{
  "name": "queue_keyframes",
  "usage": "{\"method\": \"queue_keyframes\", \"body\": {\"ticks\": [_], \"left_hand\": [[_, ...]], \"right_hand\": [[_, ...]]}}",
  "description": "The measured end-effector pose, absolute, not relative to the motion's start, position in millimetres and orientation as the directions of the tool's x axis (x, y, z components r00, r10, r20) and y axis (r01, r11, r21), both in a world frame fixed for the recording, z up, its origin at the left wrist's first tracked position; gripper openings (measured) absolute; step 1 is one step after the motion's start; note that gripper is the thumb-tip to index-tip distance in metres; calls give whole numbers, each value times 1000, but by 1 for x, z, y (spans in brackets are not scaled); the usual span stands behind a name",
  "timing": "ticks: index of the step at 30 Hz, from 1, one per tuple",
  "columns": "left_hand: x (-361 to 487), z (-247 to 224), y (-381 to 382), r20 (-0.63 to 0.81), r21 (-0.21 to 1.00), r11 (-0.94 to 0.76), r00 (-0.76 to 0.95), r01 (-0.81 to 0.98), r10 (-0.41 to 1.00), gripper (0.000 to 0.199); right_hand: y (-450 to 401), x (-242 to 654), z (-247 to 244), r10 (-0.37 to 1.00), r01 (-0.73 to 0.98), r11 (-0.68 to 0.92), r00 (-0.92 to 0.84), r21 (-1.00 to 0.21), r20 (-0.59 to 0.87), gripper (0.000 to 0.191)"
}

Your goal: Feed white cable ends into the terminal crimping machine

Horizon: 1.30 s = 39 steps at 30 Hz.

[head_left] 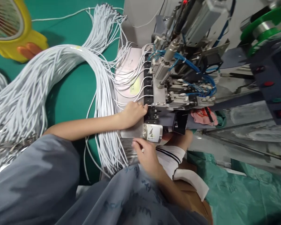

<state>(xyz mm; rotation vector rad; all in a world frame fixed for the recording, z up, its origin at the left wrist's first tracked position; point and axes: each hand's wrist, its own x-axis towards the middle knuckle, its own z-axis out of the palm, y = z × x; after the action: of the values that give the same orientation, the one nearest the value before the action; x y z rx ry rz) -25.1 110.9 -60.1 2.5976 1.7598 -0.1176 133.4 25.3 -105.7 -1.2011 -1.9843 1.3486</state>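
My left hand (134,114) reaches across the table with curled fingers, its fingertips at the lower end of a row of black slots (148,91) on the machine (162,72). What it pinches there is too small to make out. My right hand (148,153) is closed near a clear container with a white label (154,133); a small white tip shows between its fingers. White cables (105,109) run beside my left wrist, and several thin ones lead over a pale pink board (128,67) into the slots.
A yellow duck-shaped fan (35,37) stands on the green table (70,90) at the upper left. A dark phone (180,122) and a pink cloth (202,117) lie below the machine. A green reel (262,28) and a control box (271,78) are at the right.
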Motion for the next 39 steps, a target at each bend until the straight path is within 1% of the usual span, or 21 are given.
{"method": "queue_keyframes", "body": {"ticks": [1, 3, 5, 7, 9, 11, 15, 17, 19, 21, 23, 24, 26, 27, 28, 30, 34, 36, 39], "left_hand": [[-27, -62, 112, -43, -42, -364, 362, 931, 931, 33], [-29, -65, 114, -16, -41, -369, 368, 929, 930, 32], [-31, -67, 115, 1, -42, -375, 375, 926, 927, 30], [-32, -66, 116, 12, -40, -383, 383, 923, 924, 29], [-32, -66, 117, 19, -36, -393, 394, 919, 919, 28], [-32, -66, 117, 28, -35, -404, 405, 914, 914, 29], [-30, -65, 116, 59, -12, -433, 432, 902, 900, 29], [-28, -62, 114, 85, 9, -449, 447, 893, 890, 28], [-26, -58, 112, 111, 34, -474, 467, 880, 877, 27], [-24, -53, 110, 137, 64, -503, 491, 862, 860, 25], [-23, -50, 109, 163, 92, -524, 506, 847, 847, 26], [-23, -48, 109, 175, 103, -530, 509, 842, 843, 27], [-23, -46, 108, 190, 122, -533, 508, 837, 840, 31], [-23, -46, 108, 197, 131, -536, 507, 834, 839, 33], [-23, -45, 107, 206, 141, -542, 511, 828, 834, 35], [-22, -45, 105, 230, 167, -567, 527, 807, 818, 36], [-18, -45, 99, 313, 202, -653, 584, 730, 749, 36], [-15, -47, 95, 359, 193, -701, 616, 686, 701, 36], [-10, -49, 91, 398, 167, -765, 667, 622, 630, 38]], "right_hand": [[20, 124, -112, 801, 395, 113, -579, -912, -152, 20], [13, 107, -128, 730, 343, 14, -646, -939, -225, 22], [11, 95, -143, 690, 248, -155, -665, -956, -285, 29], [12, 89, -152, 643, 165, -329, -682, -930, -349, 37], [12, 87, -156, 601, 136, -425, -697, -895, -391, 40], [12, 88, -155, 603, 147, -421, -691, -895, -398, 35], [8, 89, -147, 722, 200, -249, -614, -948, -319, 20], [6, 88, -144, 752, 240, -190, -588, -952, -298, 16], [4, 85, -141, 759, 260, -190, -573, -947, -309, 13], [3, 83, -137, 761, 232, -243, -556, -942, -333, 9], [3, 82, -133, 720, 171, -376, -565, -911, -404, 5], [4, 82, -131, 665, 141, -471, -592, -871, -456, 6], [7, 84, -128, 512, 107, -650, -669, -752, -538, 12], [9, 85, -127, 449, 99, -709, -700, -698, -556, 14], [10, 87, -126, 415, 90, -741, -718, -665, -559, 16], [13, 89, -126, 419, 74, -743, -725, -665, -547, 18], [10, 87, -127, 523, 97, -645, -668, -758, -530, 18], [3, 85, -130, 637, 102, -548, -592, -830, -494, 16], [-9, 83, -135, 828, 143, -338, -424, -930, -366, 7]]}}
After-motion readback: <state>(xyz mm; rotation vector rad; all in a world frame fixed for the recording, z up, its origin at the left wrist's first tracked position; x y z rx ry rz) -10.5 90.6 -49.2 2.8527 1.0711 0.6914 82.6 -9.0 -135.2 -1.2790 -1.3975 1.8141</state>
